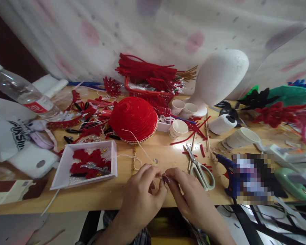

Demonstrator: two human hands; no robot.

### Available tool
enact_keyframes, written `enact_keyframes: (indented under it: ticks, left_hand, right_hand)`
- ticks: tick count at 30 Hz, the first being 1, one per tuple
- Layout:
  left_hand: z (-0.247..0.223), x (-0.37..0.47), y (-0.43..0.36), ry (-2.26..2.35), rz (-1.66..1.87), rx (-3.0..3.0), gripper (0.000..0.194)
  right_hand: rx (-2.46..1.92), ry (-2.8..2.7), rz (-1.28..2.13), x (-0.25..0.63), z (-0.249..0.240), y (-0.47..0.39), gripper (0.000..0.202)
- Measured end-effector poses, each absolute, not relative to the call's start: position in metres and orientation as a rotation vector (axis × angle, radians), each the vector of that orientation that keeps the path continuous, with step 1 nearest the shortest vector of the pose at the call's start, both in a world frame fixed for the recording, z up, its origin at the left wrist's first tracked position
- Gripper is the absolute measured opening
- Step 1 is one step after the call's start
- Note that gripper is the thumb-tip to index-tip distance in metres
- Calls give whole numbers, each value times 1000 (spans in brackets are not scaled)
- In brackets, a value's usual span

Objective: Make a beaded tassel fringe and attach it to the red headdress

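Observation:
Just above the table's front edge, my left hand [145,191] and my right hand [188,189] meet with their fingertips pinched together. A thin white thread [142,147] loops over the wood toward them, and a bit of it shows between the fingers. What else the fingertips may hold is too small to make out. Behind the hands sits a red dome-shaped cap [133,117] with a beaded rim. To the left, a white box tray [114,160] holds red fuzzy flowers, beads and a silvery piece. Scissors [202,175] with pale green handles lie right of my right hand, blades partly apart.
Paper cups [178,129] stand behind the hands, near a white foam head [221,78] and a red basket [140,92] of red stems. A thread cone [223,123] and blue glue gun [225,163] lie right. A plastic bottle [22,90] leans at left.

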State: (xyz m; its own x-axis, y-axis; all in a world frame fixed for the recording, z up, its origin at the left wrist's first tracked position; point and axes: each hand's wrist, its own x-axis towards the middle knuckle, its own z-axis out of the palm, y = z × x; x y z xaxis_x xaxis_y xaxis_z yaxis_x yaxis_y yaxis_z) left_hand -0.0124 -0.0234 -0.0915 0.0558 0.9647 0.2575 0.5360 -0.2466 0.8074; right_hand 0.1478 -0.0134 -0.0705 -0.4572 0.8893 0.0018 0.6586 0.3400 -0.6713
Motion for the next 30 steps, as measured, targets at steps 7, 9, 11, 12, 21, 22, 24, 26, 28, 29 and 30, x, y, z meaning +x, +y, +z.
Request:
enact_keyframes:
  ticks: [7, 9, 11, 12, 21, 22, 24, 26, 28, 29, 30]
  left_hand:
    - [-86, -11, -17, 1407, 821, 1696, 12]
    - [-85, -11, -16, 1377, 764, 1624, 11]
    - [-85, -12, -15, 1340, 719, 1556, 9]
    - [-85, -12, -15, 1329, 707, 1536, 9]
    - [-79, -8, -11, 1402, 678, 1700, 12]
    - [-79, -7, -11, 1412, 696, 1732, 13]
    - [-79, -4, -12, 1425, 788, 1792, 15]
    - [-80, -1, -12, 1428, 910, 1830, 17]
    - [-82, 0, -12, 1423, 1013, 1851, 20]
    - [-83, 1, -13, 1421, 1048, 1857, 23]
    - [-84, 1, -14, 1418, 1074, 1859, 26]
  right_hand:
    - [-1467, -2239, 1127, 158, -70, -8, 17]
    - [-1419, -2206, 1238, 161, -70, -5, 20]
    - [-1354, -2164, 1319, 165, -71, -2, 21]
    - [-1326, -2146, 1348, 167, -72, -1, 21]
    - [-1249, -2047, 1465, 179, -85, 5, 24]
    - [-1239, -2035, 1489, 180, -86, 5, 26]
    - [-1235, -2025, 1510, 182, -87, 6, 26]
    - [-1226, -2018, 1492, 183, -88, 8, 26]
    - [-1203, -1976, 1489, 184, -88, 9, 25]
    - [-1188, -1945, 1498, 185, -88, 9, 25]
    - [-1176, -1910, 1505, 185, -87, 10, 25]
